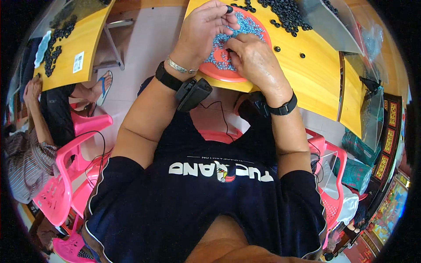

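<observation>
My left hand (206, 28) is raised over the left side of a round red plate (222, 75), pinching a small round black cap-like part (229, 8) between thumb and forefinger. Its other fingers are loosely curled. On the plate lie many small shiny blue-silver pieces (246, 21), too small to name. My right hand (256, 59) is low over the plate, its fingers closed together among the pieces. A small dark part (229, 50) shows at its fingertips, mostly hidden by them.
A large pile of black parts (287, 13) covers the back of the yellow table (307, 74), with a few loose ones to the right. At left, another person's hand (32, 92) rests by a second yellow table (90, 39) holding black parts. Pink chairs (66, 188) stand around.
</observation>
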{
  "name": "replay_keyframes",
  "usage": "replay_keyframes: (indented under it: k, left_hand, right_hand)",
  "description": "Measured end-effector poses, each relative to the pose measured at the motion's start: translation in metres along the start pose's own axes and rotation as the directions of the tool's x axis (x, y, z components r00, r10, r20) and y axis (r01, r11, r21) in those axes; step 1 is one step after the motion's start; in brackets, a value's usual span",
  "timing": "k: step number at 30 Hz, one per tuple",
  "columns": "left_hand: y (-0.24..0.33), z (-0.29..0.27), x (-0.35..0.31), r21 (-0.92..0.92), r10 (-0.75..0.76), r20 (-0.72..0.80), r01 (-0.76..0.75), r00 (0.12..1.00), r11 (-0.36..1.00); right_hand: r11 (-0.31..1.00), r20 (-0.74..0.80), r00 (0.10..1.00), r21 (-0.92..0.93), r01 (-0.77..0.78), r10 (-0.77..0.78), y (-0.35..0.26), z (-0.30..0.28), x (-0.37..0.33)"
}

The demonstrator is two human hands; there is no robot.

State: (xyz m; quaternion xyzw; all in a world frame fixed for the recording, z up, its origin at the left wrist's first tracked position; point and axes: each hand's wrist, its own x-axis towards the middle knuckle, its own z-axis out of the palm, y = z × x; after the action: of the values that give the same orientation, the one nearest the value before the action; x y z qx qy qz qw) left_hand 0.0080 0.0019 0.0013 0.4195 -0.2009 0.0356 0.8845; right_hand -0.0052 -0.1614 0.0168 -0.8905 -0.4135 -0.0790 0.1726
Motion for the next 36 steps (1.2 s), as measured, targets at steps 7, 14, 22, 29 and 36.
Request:
replay_keyframes:
  k: [7,14,22,29,36]
  left_hand:
    - [0.004,0.002,-0.002,-0.023,-0.155,-0.163,0.153,0.974,0.988]
    - [0.005,0.003,-0.002,-0.028,-0.183,-0.178,0.181,0.967,0.983]
    - [-0.005,-0.006,0.001,0.088,0.08,0.09,-0.088,0.993,0.992]
    - [0.004,0.005,-0.002,-0.04,-0.261,-0.203,0.258,0.944,0.965]
    - [-0.005,0.004,-0.004,-0.042,-0.237,-0.143,0.234,0.961,0.971]
  right_hand:
    - [0.988,-0.02,0.999,0.153,-0.034,0.037,0.008,-0.005,-0.003]
    - [0.996,-0.046,0.999,0.088,0.012,-0.008,0.0,-0.014,-0.001]
    - [0.994,0.017,1.0,-0.113,-0.009,0.011,-0.005,-0.003,0.003]
    - [0.989,0.036,0.992,0.077,-0.125,0.123,-0.001,-0.006,0.003]
    - [0.131,0.151,0.934,0.971,-0.202,0.323,0.032,-0.023,-0.005]
